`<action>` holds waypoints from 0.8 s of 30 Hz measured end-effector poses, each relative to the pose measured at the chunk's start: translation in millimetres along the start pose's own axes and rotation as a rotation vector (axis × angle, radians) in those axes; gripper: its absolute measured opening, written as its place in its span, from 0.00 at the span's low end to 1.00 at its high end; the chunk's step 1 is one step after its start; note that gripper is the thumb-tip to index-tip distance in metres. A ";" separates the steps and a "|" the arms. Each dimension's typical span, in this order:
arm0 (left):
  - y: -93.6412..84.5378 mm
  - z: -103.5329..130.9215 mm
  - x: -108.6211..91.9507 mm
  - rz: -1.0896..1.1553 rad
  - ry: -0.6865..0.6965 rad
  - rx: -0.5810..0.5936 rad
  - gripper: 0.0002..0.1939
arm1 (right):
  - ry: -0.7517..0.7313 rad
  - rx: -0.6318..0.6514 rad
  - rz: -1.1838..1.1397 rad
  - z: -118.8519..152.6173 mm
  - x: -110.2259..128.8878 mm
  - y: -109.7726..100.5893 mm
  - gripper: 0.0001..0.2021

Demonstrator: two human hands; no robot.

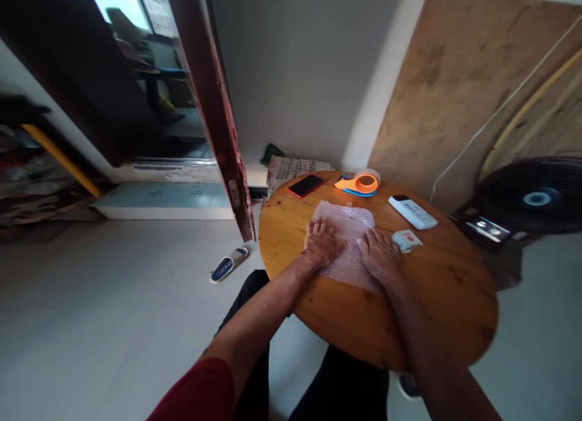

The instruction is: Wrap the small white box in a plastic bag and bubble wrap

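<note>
A sheet or pouch of clear bubble wrap (348, 260) lies flat on the round wooden table (450, 287). My left hand (324, 242) rests palm down on its left side, fingers stretched out. On its right side lies my right hand (379, 255), also flat, with the thumb apart from the fingers. Just right of that hand is a small white packet (407, 241) with a red mark. Whether anything is inside the bubble wrap, I cannot tell.
Behind the wrap are a red-edged phone (305, 185) and an orange tape dispenser (359, 182). A white device (413, 212) with a dark end lies at the right. Beyond the table's right edge stands a black fan (536, 196). A slipper (229, 264) is on the floor.
</note>
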State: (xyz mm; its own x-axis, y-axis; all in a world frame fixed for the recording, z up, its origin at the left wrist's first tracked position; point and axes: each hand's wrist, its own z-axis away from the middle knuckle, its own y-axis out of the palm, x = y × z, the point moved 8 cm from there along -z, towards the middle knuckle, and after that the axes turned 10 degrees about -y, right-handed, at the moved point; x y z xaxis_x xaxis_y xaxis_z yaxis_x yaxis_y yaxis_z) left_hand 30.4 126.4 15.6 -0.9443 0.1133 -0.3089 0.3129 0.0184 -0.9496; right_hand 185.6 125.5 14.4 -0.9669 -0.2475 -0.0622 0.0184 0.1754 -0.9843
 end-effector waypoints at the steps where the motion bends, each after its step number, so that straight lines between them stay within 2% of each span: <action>1: -0.6 0.2 0.0 0.005 0.003 -0.003 0.33 | 0.001 -0.002 0.000 0.7 -0.5 -1.7 0.27; 5: -7.2 1.8 0.2 0.026 0.011 -0.062 0.33 | -0.005 -0.023 0.007 2.0 -1.7 -6.0 0.25; 8: -9.0 4.7 -8.4 0.045 0.110 -0.087 0.36 | -0.013 -0.032 0.015 1.9 -4.8 -5.1 0.23; 13: 4.7 15.5 -29.0 0.036 0.359 0.056 0.36 | -0.030 -0.085 0.012 3.4 -6.4 -10.3 0.26; 17: 8.6 18.5 -30.2 0.038 0.396 0.092 0.39 | 0.006 -0.216 -0.006 7.5 -7.7 -32.6 0.23; 21: 7.8 18.8 -29.4 0.051 0.395 0.101 0.43 | 0.177 -0.359 0.010 16.6 -37.5 -51.6 0.23; 23: 7.2 18.9 -29.3 0.056 0.388 0.112 0.45 | 0.294 -0.361 0.026 21.7 -63.8 -47.8 0.25; 24: 7.0 19.1 -29.4 0.058 0.386 0.120 0.46 | 0.354 -0.320 0.027 23.5 -78.0 -40.9 0.27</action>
State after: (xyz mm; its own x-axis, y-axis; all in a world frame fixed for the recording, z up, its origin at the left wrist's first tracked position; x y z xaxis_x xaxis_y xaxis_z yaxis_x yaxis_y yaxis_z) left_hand 58.4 104.2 17.0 -0.8109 0.4755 -0.3410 0.3285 -0.1123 -0.9378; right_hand 266.2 115.3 55.7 -0.9954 0.0913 0.0281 0.0188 0.4754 -0.8796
